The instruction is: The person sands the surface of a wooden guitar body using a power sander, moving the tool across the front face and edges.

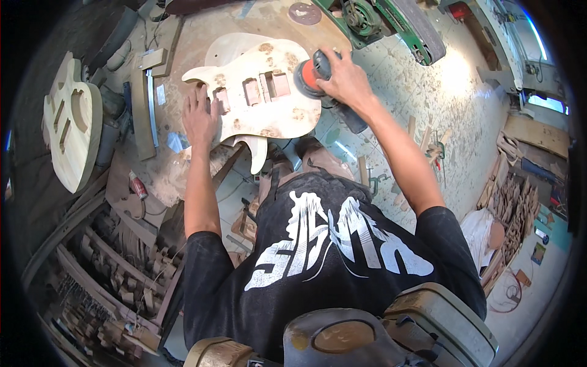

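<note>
A pale wooden electric guitar body [263,119] with dark burl-like spots and rectangular pickup cutouts lies on the workbench [195,46]. My right hand [347,79] is wrapped over the top of an orange and black orbital sander [309,78], whose pad meets the body's right edge. My left hand [200,116] lies on the body's left side, fingers stretched out near a cutout. Under it, another pale wooden piece [258,154] pokes out toward me, with a curved horn shape.
Another guitar body [73,137] stands on edge at the left. A green belt sander [373,24] is beyond the bench's right side, and a round brown disc [304,13] lies at the far edge. Wood strips [142,116], a red spray can [137,185] and stacked offcuts [510,202] surround me.
</note>
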Motion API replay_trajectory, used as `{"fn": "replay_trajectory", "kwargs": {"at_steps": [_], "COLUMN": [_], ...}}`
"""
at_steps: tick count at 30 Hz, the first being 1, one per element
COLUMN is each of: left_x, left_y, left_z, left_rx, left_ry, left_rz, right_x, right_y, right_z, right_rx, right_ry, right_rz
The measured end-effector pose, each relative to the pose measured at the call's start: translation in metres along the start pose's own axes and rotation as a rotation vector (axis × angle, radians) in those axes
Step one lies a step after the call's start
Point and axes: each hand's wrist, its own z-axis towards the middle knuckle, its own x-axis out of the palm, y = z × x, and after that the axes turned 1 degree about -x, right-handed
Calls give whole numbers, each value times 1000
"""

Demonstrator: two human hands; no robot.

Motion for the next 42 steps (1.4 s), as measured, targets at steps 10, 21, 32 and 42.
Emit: {"fn": "replay_trajectory", "kwargs": {"at_steps": [10, 21, 32, 42], "left_x": [-3, -3, -4, -3], "left_y": [-3, -2, -5, -6], "left_z": [1, 2, -1, 0], "left_rx": [21, 7, -36, -26], "left_ry": [-2, 6, 3, -15], "left_rz": [-23, -24, -27, -54], "right_x": [-13, -6, 0, 2], "right_y": [-30, -38, -12, -29], "right_z": [24, 30, 60, 100], "right_rx": [25, 44, -98, -113], "right_ry": [-11, -51, 15, -68], "right_rz": [-115, -39, -31, -61]}}
